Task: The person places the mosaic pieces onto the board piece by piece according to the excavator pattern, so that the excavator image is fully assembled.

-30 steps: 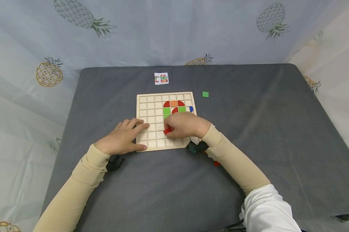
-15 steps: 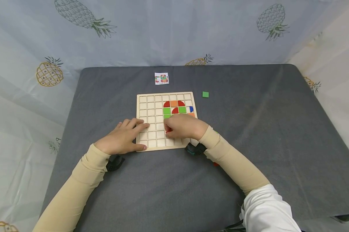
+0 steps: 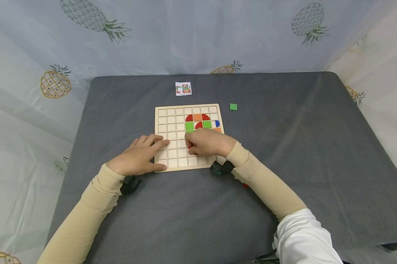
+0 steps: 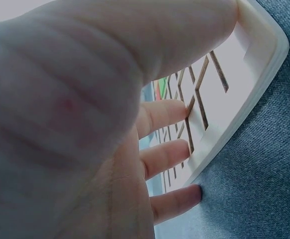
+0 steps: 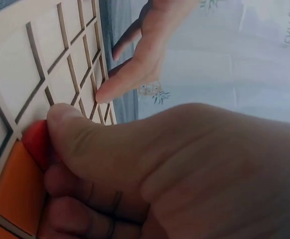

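Wooden board (image 3: 181, 144) is being touched along its left edge by the spread left hand (image 3: 139, 156); by the pinching right hand (image 3: 209, 142), nearer the front edge, a red piece (image 5: 37, 142), more exposed a second ago, is seemingly being seated.

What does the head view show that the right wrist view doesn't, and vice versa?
Head only: the card beyond the board, the loose green tile on the cloth, and the blue piece near the board's right edge.

Right wrist only: the orange tile right beside the red piece; from the head it's hidden by the right grip.

Both: part of the board, right grip pinching the red piece (just a sliver from the head), left grip.
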### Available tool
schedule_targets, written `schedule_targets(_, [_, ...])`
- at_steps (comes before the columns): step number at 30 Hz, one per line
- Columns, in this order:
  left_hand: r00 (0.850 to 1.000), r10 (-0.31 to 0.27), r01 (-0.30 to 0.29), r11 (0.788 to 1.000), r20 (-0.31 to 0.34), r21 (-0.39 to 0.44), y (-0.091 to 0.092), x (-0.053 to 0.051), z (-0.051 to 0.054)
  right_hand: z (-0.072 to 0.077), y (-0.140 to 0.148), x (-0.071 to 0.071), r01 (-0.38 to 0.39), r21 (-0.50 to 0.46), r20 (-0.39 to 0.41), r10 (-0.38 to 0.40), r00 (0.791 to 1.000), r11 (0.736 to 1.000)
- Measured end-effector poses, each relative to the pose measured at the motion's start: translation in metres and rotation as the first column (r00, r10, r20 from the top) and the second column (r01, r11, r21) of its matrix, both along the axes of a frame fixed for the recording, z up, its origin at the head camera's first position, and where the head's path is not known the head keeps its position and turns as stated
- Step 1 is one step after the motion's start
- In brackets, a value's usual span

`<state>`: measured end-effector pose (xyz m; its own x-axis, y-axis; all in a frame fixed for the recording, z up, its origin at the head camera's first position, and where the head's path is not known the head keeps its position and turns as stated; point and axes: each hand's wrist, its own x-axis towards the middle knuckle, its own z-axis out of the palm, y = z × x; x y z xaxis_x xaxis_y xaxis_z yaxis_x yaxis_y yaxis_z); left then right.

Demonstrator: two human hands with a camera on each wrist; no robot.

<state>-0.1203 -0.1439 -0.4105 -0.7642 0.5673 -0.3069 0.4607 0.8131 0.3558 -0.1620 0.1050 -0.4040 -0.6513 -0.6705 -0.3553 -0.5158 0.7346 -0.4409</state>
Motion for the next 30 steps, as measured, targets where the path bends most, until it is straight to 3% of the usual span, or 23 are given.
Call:
schedule_targets(15, [1.000,-0.003,0.003,1.000,-0.003,0.003,0.0001,0.0002,0.0019,0.0011,0.0018,-0.0029,0.006,-0.025,0.032,-0.005,0.999,1.000])
schedule_targets(30, [1.000,-0.004,0.004,1.000,0.002,-0.001,-0.0001,-0.0009,0.0007,-0.0038,0.0077,-0.0103,0.073,0.074,-0.005,-0.073,0.997,0.995])
